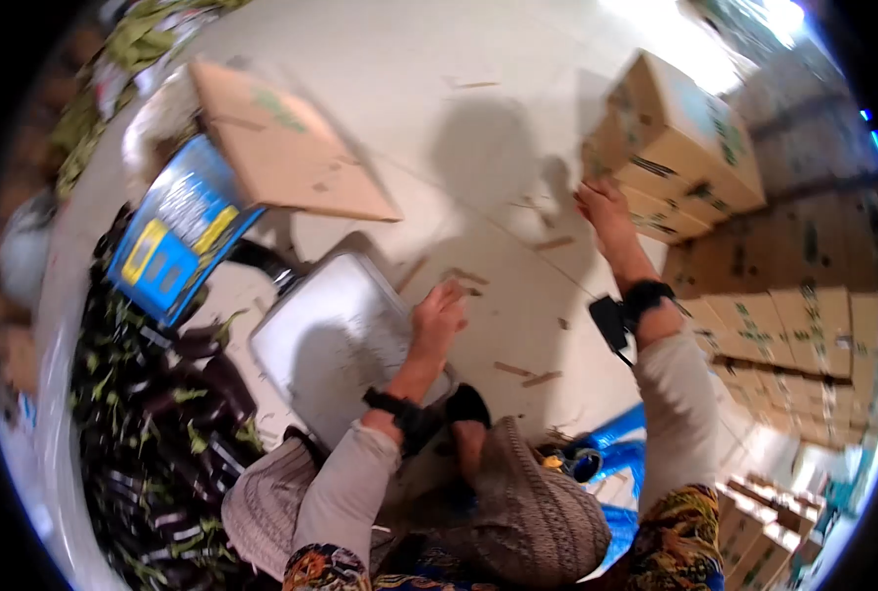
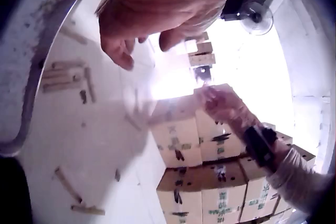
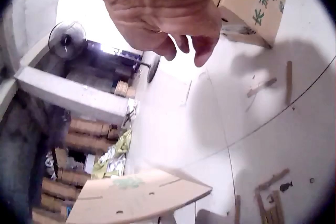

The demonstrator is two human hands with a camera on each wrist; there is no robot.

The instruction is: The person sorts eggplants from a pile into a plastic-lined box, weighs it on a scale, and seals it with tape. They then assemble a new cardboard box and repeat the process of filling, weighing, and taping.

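My left hand (image 1: 439,317) is over the right edge of the scale's metal platform (image 1: 336,340), its fingers loosely bent around nothing. Farther forward and to the right, my right hand (image 1: 608,212) is beside the near end of a stacked pair of cardboard cartons (image 1: 690,138), overlapping them in the head view. In the right wrist view its fingers (image 3: 206,49) dangle loosely with nothing in them. A flat-sided brown carton (image 1: 286,148) is at the far left, beyond the scale's blue display (image 1: 178,231).
Eggplants (image 1: 178,414) are heaped to the left of the scale. Brown strips (image 1: 528,374) litter the pale floor (image 1: 478,227). More cartons (image 1: 794,320) are stacked along the right, and blue plastic (image 1: 616,463) lies by my right knee.
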